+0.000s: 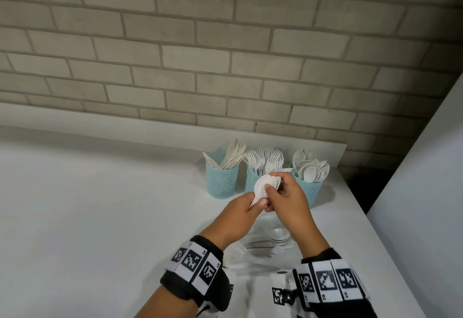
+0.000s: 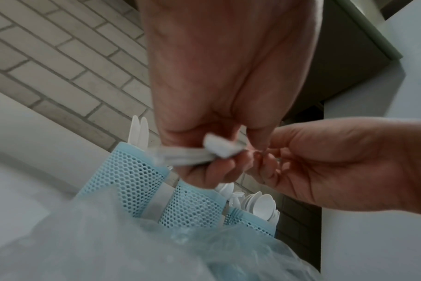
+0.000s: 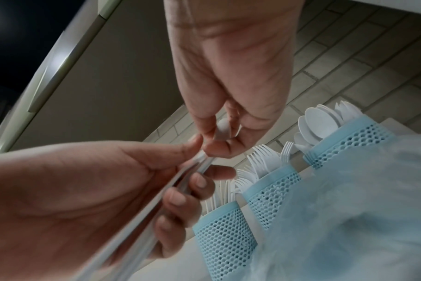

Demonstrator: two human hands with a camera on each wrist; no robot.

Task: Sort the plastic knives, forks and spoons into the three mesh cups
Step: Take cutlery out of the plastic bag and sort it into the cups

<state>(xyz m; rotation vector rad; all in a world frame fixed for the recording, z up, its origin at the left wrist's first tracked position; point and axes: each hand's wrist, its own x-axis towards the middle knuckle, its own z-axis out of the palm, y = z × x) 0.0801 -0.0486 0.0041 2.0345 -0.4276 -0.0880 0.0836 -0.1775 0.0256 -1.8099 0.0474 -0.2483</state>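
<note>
Three light-blue mesh cups stand in a row by the wall: the knife cup (image 1: 221, 177) on the left, the fork cup (image 1: 250, 182) in the middle, the spoon cup (image 1: 309, 191) on the right. In front of the fork cup my left hand (image 1: 260, 202) grips a bundle of white plastic spoons (image 1: 261, 187) by the handles (image 3: 156, 205). My right hand (image 1: 271, 187) pinches one spoon (image 3: 222, 127) at the bowl end of that bundle. The left wrist view shows the handle ends (image 2: 216, 148) curled into my left hand (image 2: 219, 157), with the right hand (image 2: 264, 157) meeting it.
A clear plastic bag (image 1: 260, 250) with more cutlery in it lies on the white counter (image 1: 100, 217) under my wrists. The brick wall (image 1: 225, 67) is just behind the cups. The counter's right edge (image 1: 370, 225) runs close past the spoon cup.
</note>
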